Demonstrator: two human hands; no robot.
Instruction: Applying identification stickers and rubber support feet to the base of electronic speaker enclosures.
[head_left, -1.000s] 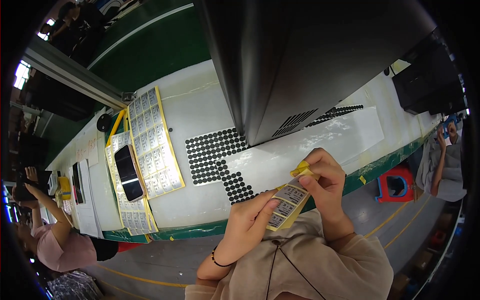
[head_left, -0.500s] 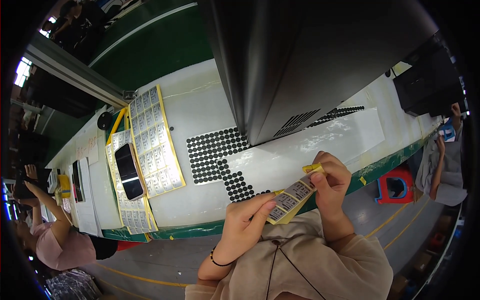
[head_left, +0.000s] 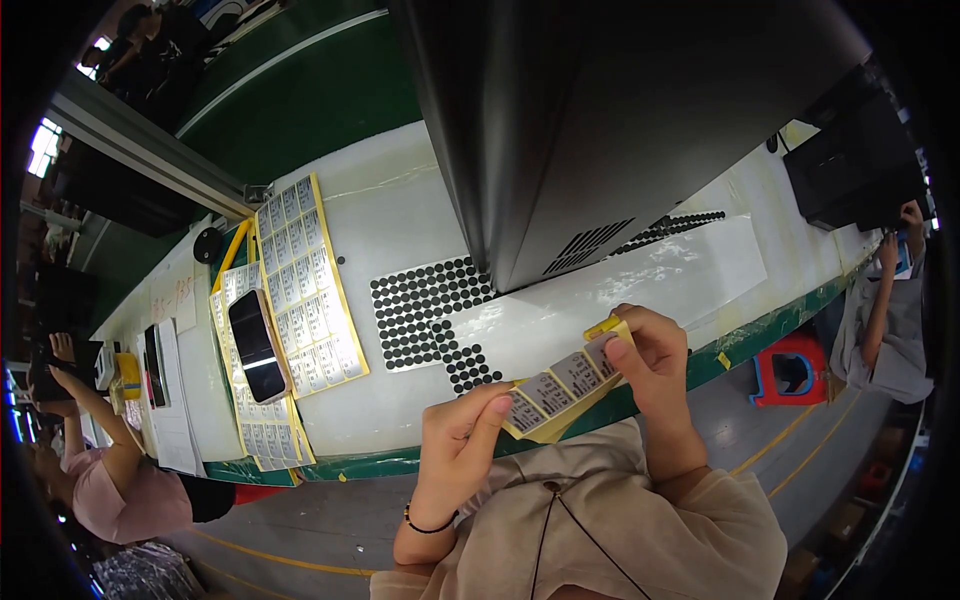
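Observation:
A short strip of silver printed labels on yellow backing is held between my two hands above the table's near edge. My left hand pinches its left end between thumb and fingers. At the other end, my right hand is closed on the strip, the thumb lying over the last label. A yellow curled piece shows by the right fingers; I cannot tell whether it is backing or something worn. Just beyond the hands lies a sheet of black round stickers. Behind it stands a large black casing with vent slots.
Sheets of silver labels lie on the left, with a dark-screened phone on top. A white sheet extends along the casing's base. A red stool stands off the right edge. Co-workers sit at both sides.
The strip and both hands have shifted slightly left, and more of the labels' printed face is turned into view. The left hand has moved further from the right one.

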